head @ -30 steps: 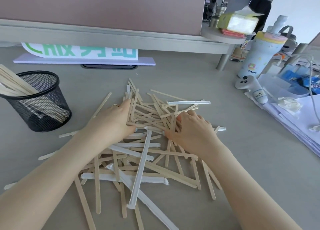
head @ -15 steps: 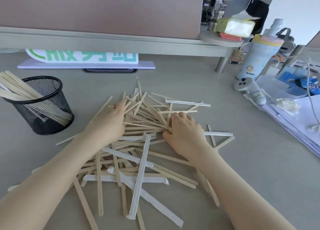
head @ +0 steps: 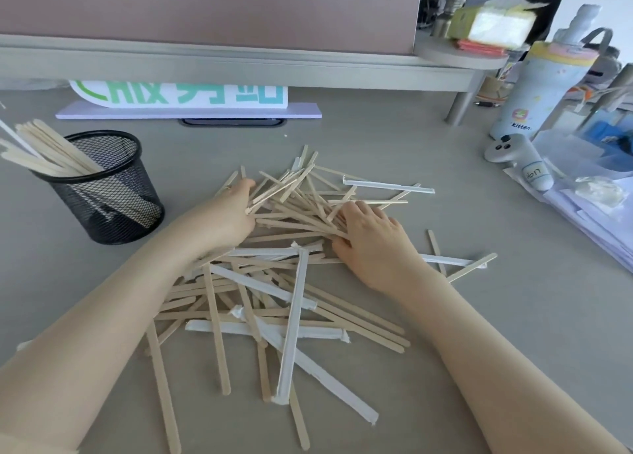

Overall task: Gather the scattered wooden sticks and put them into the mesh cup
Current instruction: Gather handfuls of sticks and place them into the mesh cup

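Note:
A loose pile of wooden sticks (head: 291, 214) lies on the grey desk (head: 376, 152), mixed with several paper-wrapped sticks (head: 294, 316). My left hand (head: 222, 217) sits at the pile's left edge, fingers and thumb curled round a bunch of sticks. From the right, my right hand (head: 373, 241) grips the same bunch with its fingers curled into it. The black mesh cup (head: 113, 207) stands upright at the left, apart from both hands, with several sticks (head: 51, 152) leaning out of it.
A white controller (head: 513, 152), a pale blue bottle (head: 534, 90) and stacked papers (head: 599, 220) crowd the right side. A sign (head: 178, 94) stands under a raised shelf (head: 239, 66) at the back. Stray sticks (head: 469, 268) lie right of my right hand.
Both hands have pushed the upper sticks toward each other, bunching them tighter between the palms. The cup has not moved.

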The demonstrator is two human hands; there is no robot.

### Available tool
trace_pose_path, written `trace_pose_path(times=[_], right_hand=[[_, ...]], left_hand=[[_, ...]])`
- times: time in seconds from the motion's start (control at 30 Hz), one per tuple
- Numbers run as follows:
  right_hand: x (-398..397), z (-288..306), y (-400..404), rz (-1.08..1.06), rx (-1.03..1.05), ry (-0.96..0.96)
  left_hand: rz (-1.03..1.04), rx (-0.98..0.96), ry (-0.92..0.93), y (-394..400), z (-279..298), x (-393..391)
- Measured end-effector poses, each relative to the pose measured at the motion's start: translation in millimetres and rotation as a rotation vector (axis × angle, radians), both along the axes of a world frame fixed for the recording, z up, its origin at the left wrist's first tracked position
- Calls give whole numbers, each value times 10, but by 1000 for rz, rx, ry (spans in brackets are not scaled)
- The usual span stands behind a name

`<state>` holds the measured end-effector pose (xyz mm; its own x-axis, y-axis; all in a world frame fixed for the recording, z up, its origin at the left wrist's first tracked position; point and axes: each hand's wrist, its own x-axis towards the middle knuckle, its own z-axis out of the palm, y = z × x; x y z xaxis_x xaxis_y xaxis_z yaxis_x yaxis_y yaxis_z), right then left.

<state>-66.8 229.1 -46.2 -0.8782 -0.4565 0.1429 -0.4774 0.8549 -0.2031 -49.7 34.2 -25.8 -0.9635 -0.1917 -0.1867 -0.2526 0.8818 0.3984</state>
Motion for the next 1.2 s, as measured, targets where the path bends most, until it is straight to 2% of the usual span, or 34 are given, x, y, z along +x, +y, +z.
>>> trace_pose_path(times=[0.2, 0.33, 0.4, 0.67, 0.97, 1.2], right_hand=[[-39, 110, 146, 78, -154, 3], [-29, 176, 153, 107, -306, 1], [-22, 196, 135, 117, -379, 16], [8, 233, 131, 50, -576, 5], [11, 275, 111, -53, -947, -34], [4, 261, 98, -138, -1228, -48]], left_hand=[[66, 116, 46, -182, 138, -51], [113, 566, 96, -278, 248, -28], [153, 671, 141, -293, 295, -9], [298, 831, 348, -174, 402, -9], [285, 907, 498, -57, 446, 51], [216, 952, 822, 52, 400, 52]])
